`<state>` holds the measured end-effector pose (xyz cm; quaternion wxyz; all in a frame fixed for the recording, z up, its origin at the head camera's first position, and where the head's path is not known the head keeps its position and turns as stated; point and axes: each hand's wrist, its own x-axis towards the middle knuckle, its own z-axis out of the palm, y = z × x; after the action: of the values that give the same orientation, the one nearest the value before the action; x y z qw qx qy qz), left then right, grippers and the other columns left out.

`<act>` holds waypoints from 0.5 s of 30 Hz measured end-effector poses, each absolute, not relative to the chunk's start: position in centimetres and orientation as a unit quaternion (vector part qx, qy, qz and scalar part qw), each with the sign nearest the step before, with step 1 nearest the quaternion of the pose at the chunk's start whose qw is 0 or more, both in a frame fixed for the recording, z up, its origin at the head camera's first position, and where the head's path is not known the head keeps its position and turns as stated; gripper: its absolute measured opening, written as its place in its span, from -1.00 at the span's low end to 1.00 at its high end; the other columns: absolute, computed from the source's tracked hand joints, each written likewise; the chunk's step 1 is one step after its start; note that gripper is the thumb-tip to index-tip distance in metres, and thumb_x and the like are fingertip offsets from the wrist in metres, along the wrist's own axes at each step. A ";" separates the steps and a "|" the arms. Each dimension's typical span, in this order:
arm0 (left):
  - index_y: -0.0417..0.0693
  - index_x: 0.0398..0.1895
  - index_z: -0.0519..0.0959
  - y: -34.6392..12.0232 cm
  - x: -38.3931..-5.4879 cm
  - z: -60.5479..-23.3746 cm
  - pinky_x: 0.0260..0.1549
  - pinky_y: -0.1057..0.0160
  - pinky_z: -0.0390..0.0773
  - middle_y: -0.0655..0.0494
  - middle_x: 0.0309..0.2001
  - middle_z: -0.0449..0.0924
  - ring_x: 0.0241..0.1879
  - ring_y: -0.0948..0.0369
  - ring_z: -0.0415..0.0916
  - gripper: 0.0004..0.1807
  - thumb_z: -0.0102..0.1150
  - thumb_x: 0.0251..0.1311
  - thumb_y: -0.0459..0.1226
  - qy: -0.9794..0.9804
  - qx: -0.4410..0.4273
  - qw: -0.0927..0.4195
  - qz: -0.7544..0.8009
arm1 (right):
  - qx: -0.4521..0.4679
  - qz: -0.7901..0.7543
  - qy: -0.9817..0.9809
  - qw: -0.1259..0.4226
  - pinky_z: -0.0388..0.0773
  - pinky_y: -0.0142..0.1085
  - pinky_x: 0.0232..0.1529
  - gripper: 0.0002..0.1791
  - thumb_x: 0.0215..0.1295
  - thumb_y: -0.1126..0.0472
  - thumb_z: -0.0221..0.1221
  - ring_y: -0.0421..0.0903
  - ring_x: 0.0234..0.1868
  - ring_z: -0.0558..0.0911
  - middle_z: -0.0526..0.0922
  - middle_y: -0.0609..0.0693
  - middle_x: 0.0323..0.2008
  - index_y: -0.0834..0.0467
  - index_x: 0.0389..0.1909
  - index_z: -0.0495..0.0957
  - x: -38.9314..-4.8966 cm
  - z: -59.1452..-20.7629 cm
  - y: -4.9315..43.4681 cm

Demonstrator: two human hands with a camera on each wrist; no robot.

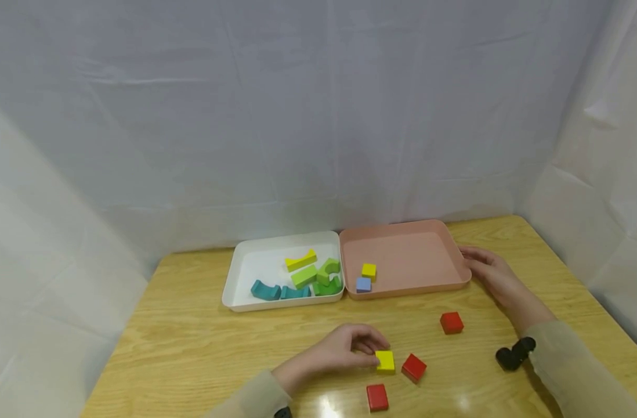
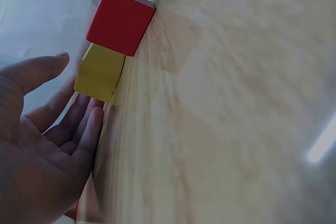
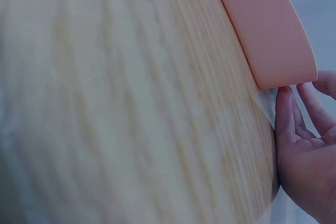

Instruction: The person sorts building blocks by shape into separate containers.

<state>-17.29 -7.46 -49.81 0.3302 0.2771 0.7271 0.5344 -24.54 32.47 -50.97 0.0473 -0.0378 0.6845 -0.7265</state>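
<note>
My left hand (image 1: 350, 348) is at a yellow block (image 1: 384, 361) on the table. In the left wrist view its thumb (image 2: 47, 72) stands apart from the block, while the other fingertips reach its near side; whether they touch it I cannot tell. A red block (image 1: 414, 368) lies just right of the yellow one. My right hand (image 1: 493, 276) rests its fingertips against the right end of a pink tray (image 1: 412, 255), its thumb close to the rim in the right wrist view. Inside that tray are a small yellow block (image 1: 369, 271) and a blue block (image 1: 364, 284).
Left of the pink tray, side against side, stands a white tray (image 1: 256, 261). It holds yellow, green and teal blocks, several of them curved, such as a teal arch (image 1: 265, 290). Two more red blocks, one nearer the front (image 1: 377, 397), one toward the right (image 1: 451, 323), lie on the wooden table (image 1: 193, 348).
</note>
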 end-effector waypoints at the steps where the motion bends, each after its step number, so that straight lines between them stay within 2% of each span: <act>1: -0.20 0.17 0.68 -7.5 -17.3 -49.8 0.05 0.51 0.65 -0.16 0.16 0.74 -0.07 0.50 0.64 -0.67 0.34 0.36 -0.42 0.729 0.277 0.330 0.531 | -0.037 -0.726 0.685 0.047 0.59 -0.65 0.03 -0.64 0.61 0.35 0.10 -0.50 0.01 0.68 0.74 -0.45 -0.01 -0.07 0.23 0.65 -24.6 -51.0 32.5; 8: -0.14 0.15 0.70 -7.4 -17.2 -49.8 0.06 0.51 0.62 -0.06 0.12 0.76 -0.01 0.36 0.68 -0.65 0.40 0.30 -0.42 0.747 0.275 0.323 0.512 | -0.043 -0.736 0.674 0.050 0.60 -0.64 0.02 -0.61 0.61 0.37 0.08 -0.49 0.01 0.69 0.76 -0.42 -0.01 -0.10 0.20 0.67 -24.6 -51.2 32.6; 15: -0.10 0.13 0.72 -7.3 -17.1 -49.8 0.08 0.51 0.61 0.02 0.10 0.77 -0.06 0.48 0.62 -0.63 0.47 0.25 -0.39 0.749 0.277 0.317 0.512 | -0.035 -0.739 0.671 0.052 0.60 -0.65 0.02 -0.61 0.61 0.37 0.09 -0.50 0.01 0.69 0.75 -0.43 -0.01 -0.14 0.17 0.68 -24.6 -51.2 32.6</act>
<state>-17.08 -7.33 -49.85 0.3173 0.2767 0.7487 0.5121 -24.65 32.58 -51.18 0.0516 -0.0352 0.6711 -0.7387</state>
